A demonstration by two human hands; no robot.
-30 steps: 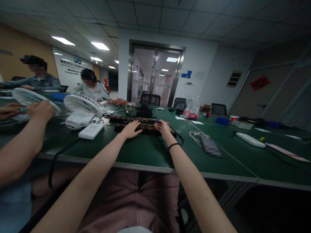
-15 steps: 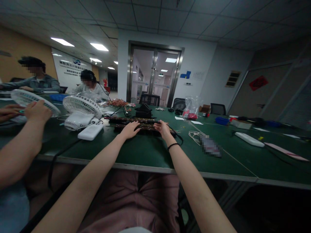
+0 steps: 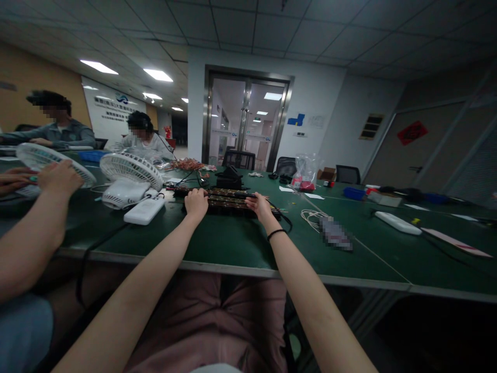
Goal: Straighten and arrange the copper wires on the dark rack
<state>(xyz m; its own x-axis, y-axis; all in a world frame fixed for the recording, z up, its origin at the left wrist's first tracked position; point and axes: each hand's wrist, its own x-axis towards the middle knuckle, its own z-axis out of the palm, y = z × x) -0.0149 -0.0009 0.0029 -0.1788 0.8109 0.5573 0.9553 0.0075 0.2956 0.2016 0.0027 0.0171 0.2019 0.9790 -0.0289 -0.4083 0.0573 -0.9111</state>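
Note:
Across the table in front of me lies a row of thin brownish wire-like strips [image 3: 229,201] on a dark base. My left hand [image 3: 196,203] rests at the row's left part with its fingers curled down; what they pinch, if anything, is hidden. At the right part, my right hand [image 3: 259,205] is closed around a black pen-shaped tool [image 3: 244,195], whose tip points left over the strips. A black cable [image 3: 289,220] loops on the table just right of this hand.
Left of me are a white fan [image 3: 130,178], a white power bank [image 3: 144,210] and another person's hands [image 3: 60,178] at a second fan. A black stand-like object [image 3: 230,178] sits behind the strips. To the right lie a coiled pale cable [image 3: 310,220] and a blurred-out phone-like object [image 3: 334,233].
My left hand has shifted left along the strips, and its fingers have gone from stretched out to curled. My right hand has stayed almost in place with the tool.

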